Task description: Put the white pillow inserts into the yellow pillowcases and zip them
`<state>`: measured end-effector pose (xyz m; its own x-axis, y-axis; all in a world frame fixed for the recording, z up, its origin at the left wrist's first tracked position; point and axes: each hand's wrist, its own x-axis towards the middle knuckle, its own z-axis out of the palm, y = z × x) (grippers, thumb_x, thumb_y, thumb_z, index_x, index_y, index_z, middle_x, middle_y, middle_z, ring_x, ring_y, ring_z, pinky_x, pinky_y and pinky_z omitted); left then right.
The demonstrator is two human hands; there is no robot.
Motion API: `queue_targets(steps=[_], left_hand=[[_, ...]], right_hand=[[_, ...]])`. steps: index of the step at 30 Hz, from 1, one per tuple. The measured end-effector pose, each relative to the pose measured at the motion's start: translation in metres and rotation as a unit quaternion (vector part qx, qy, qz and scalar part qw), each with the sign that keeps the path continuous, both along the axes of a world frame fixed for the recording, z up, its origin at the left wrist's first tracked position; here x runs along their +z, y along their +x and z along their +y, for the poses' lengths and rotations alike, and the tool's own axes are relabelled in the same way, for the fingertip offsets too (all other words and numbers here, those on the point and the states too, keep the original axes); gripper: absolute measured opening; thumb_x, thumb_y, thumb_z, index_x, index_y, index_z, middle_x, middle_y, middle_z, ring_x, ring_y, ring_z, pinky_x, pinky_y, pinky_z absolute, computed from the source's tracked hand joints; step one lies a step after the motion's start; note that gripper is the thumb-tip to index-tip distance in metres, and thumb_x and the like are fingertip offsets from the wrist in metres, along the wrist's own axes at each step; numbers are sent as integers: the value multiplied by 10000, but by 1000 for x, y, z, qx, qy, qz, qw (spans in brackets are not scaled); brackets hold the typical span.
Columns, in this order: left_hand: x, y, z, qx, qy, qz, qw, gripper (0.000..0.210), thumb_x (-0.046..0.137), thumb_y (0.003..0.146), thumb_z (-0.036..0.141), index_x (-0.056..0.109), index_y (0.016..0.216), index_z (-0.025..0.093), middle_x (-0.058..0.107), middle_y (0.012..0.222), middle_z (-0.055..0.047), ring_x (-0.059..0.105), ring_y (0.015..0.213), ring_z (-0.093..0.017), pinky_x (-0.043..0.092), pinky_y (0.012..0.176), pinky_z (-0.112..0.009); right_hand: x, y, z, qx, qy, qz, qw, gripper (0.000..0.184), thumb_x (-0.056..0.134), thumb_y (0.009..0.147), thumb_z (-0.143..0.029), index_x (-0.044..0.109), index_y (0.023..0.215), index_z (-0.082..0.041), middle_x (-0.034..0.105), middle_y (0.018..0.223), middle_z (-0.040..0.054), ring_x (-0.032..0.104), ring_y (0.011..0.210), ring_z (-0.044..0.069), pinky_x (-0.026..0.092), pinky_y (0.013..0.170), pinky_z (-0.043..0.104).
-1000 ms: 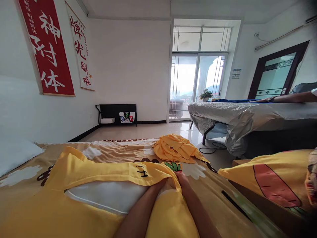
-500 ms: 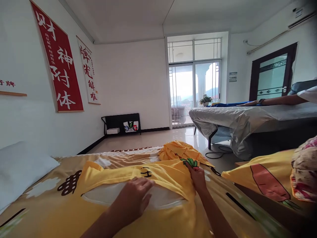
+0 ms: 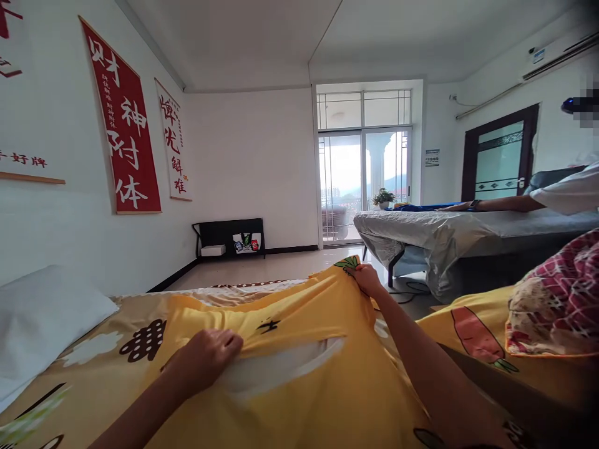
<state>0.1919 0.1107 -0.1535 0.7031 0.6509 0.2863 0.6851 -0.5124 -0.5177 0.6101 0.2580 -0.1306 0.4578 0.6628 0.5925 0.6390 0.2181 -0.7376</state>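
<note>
A yellow pillowcase with a dark mark and a green leaf print lies spread before me over the patterned bedding. A white layer shows through a long gap in its upper side; I cannot tell whether it is a pillow or a lining. My right hand pinches the far right corner by the leaf print and holds it raised. On the left, my left hand is closed on the cloth at the gap's left end, its fingertips partly hidden.
Bedding with brown dotted shapes lies underneath. At the left is a white pillow. On the right are a carrot-print cloth and a maroon patterned bundle. Beyond, a person's arm rests on a plastic-covered table.
My right hand has lifted the pillowcase's far right corner. My left hand has moved left and closed on the cloth. The orange-yellow bunched cloth behind is now hidden; the view has shifted right.
</note>
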Motion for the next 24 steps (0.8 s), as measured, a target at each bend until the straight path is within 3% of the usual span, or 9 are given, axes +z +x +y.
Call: queue_targets(steps=[5, 9, 11, 13, 15, 16, 18, 20, 24], left_hand=[[-9, 36, -69, -12, -33, 105, 994, 281, 467, 753, 27, 560, 962, 190, 641, 790, -53, 596, 589, -220, 372, 505, -284], [20, 45, -89, -59, -117, 66, 989, 70, 533, 851, 200, 584, 803, 201, 657, 748, -27, 595, 599, -189, 366, 530, -278], [46, 44, -86, -111, -135, -37, 984, 295, 484, 901, 411, 562, 705, 205, 625, 677, -9, 572, 598, -167, 380, 562, -278], [73, 43, -72, -117, -72, -196, 971, 381, 390, 913, 516, 590, 808, 209, 636, 777, -26, 588, 722, -178, 420, 653, -291], [94, 43, -53, -44, 19, -314, 948, 455, 381, 887, 564, 583, 1034, 183, 636, 1005, -84, 580, 938, -237, 435, 782, -344], [100, 42, -44, 5, 8, -335, 942, 515, 376, 872, 602, 576, 1068, 170, 628, 1047, -103, 572, 972, -261, 435, 797, -363], [107, 40, -31, 58, -102, -331, 936, 572, 348, 850, 673, 596, 991, 177, 642, 980, -91, 592, 897, -261, 443, 741, -352], [106, 36, -30, 48, -179, -324, 928, 551, 317, 865, 676, 588, 901, 197, 640, 880, -56, 595, 796, -226, 432, 675, -316], [95, 25, -43, 27, -127, -295, 947, 446, 367, 879, 618, 538, 885, 207, 619, 870, -43, 583, 775, -216, 420, 661, -310]], right_hand=[[11, -17, -4, -36, 2, 45, 998, 388, 598, 853, -417, 482, 565, -184, 445, 499, -67, 432, 490, 101, 384, 563, 258], [44, -44, -28, -67, 96, 61, 991, 380, 511, 862, -426, 478, 554, -206, 483, 484, -12, 455, 539, 155, 347, 575, 283], [62, -60, -46, -73, 149, 58, 984, 372, 432, 890, -457, 538, 654, -188, 559, 574, 8, 490, 593, 161, 359, 598, 274], [78, -73, -63, -56, 217, 46, 973, 396, 393, 900, -483, 580, 737, -174, 603, 652, 15, 519, 640, 160, 376, 622, 264], [92, -78, -79, -7, 284, 12, 959, 406, 408, 891, -495, 608, 763, -166, 618, 682, 15, 537, 669, 159, 392, 639, 259], [97, -77, -86, 20, 309, -10, 951, 403, 428, 882, -497, 620, 762, -165, 620, 681, 14, 543, 678, 160, 400, 647, 259], [107, -69, -96, 57, 328, -46, 942, 387, 461, 867, -495, 642, 766, -168, 626, 673, 12, 556, 693, 166, 415, 666, 265], [113, -55, -102, 62, 326, -51, 942, 376, 488, 845, -497, 659, 773, -170, 636, 662, 15, 568, 689, 177, 426, 666, 281], [118, -32, -111, 90, 286, -51, 953, 385, 540, 789, -518, 681, 760, -161, 656, 663, 31, 587, 673, 201, 437, 624, 301]])
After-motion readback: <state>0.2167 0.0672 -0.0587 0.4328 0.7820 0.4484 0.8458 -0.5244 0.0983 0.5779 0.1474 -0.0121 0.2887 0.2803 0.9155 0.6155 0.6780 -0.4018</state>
